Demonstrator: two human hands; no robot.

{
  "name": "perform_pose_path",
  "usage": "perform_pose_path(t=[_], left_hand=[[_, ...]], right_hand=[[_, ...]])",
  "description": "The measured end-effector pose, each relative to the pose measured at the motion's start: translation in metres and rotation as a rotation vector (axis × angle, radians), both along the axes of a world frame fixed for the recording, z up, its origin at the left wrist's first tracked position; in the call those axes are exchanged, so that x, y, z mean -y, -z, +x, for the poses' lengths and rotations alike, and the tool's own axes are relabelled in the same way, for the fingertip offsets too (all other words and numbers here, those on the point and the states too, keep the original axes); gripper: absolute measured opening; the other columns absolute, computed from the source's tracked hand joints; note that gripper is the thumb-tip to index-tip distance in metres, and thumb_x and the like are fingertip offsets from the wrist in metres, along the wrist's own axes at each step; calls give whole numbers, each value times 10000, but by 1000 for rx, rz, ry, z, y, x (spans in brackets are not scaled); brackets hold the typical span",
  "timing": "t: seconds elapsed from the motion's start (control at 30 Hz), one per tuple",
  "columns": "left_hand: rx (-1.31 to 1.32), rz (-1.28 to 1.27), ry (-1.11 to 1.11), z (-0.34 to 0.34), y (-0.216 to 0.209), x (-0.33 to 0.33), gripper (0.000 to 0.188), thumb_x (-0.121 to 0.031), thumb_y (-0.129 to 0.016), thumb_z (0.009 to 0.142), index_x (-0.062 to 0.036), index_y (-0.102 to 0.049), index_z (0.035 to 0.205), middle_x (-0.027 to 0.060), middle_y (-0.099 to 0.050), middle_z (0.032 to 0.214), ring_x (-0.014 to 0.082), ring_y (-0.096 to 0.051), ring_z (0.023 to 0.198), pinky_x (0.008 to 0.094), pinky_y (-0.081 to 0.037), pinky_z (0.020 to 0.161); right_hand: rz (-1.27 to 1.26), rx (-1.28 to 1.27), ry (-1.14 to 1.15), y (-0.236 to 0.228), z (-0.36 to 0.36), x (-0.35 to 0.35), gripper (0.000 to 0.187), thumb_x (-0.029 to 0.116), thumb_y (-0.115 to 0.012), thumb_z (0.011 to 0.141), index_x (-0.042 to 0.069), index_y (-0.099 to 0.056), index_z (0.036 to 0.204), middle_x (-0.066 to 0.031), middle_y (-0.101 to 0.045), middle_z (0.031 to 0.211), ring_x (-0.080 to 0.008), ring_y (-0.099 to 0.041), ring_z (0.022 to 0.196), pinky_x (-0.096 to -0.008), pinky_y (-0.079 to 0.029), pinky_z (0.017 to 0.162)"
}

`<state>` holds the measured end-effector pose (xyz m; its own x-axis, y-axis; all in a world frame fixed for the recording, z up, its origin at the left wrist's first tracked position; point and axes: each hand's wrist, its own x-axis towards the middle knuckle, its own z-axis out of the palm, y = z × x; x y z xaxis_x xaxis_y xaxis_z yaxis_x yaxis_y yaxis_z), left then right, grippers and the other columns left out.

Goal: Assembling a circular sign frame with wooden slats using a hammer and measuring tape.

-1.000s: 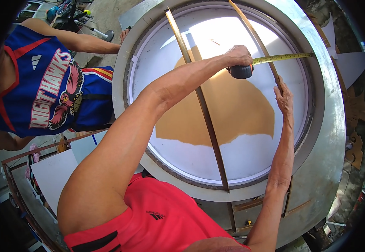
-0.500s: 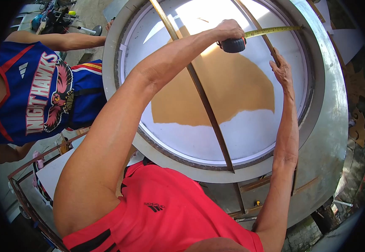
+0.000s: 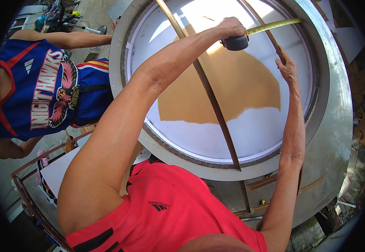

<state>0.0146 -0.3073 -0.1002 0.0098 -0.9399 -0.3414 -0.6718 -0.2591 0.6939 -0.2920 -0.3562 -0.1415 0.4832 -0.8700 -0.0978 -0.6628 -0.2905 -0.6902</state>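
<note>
My left hand (image 3: 232,27) is closed around a dark tape measure (image 3: 236,42) above a large round metal ring. Its yellow blade (image 3: 274,25) stretches right, across a thin metal bar (image 3: 261,21), and its tip lies near the ring's right inner edge. My right hand (image 3: 289,69) grips that bar near its lower end, thumb on one side and fingers on the other. Another long metal bar (image 3: 209,92) spans the ring under my left forearm. Within the metal ring (image 3: 170,163) lies a pale sheet (image 3: 191,134) with a brown area (image 3: 220,92).
At the left stands another person (image 3: 44,88) in a blue jersey, one hand by the ring's far left edge. A rusty metal frame (image 3: 27,174) with a white panel (image 3: 60,168) is at lower left. A grey curved surface (image 3: 329,147) extends at the right.
The whole scene has shifted slightly right and up in view. Relative to the ring, the tape measure and its blade tip have moved a little left. Both hands keep their grips.
</note>
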Motion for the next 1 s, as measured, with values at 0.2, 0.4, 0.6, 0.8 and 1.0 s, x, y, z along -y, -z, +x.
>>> perform_pose_path(t=[0.2,0.4,0.6,0.8,1.0], left_hand=[[-103,-116,43,11,-7,-32,184,-85,-587,853,-31,-745,928,46,-736,970,124,-661,838,263,-534,701],[-612,2,-454,-5,-37,-99,263,-243,-612,908,-1,-712,925,104,-688,822,155,-637,583,296,-543,500],[-931,1,-637,-46,-55,-164,426,-393,-592,954,24,-638,1031,70,-619,834,125,-608,657,252,-508,591],[-788,-26,-544,-87,-68,-244,761,-627,-428,978,42,-452,1340,175,-578,1103,227,-599,993,338,-497,884],[-740,-53,-201,-94,-95,-320,913,-674,-387,977,46,-243,1520,222,-569,1208,284,-563,1112,382,-462,965]], right_hand=[[-98,23,-25,0,-1,-4,605,167,-647,834,125,-513,1422,-171,-656,1214,-316,-643,1064,-357,-492,954],[-702,-55,185,-34,19,-39,489,332,-639,945,41,-583,1334,-163,-595,1279,-325,-608,1065,-427,-497,955],[554,723,87,-97,69,-192,754,496,-527,997,-26,-328,1502,-205,-410,1476,-270,-568,1209,-380,-564,904],[703,1018,365,-121,98,-329,749,434,-626,959,30,-281,1487,-158,-490,1309,-239,-594,1150,-397,-583,934],[650,1261,517,-138,84,-417,587,337,-607,980,-25,-405,1395,-167,-561,1249,-248,-629,1096,-435,-601,889]])
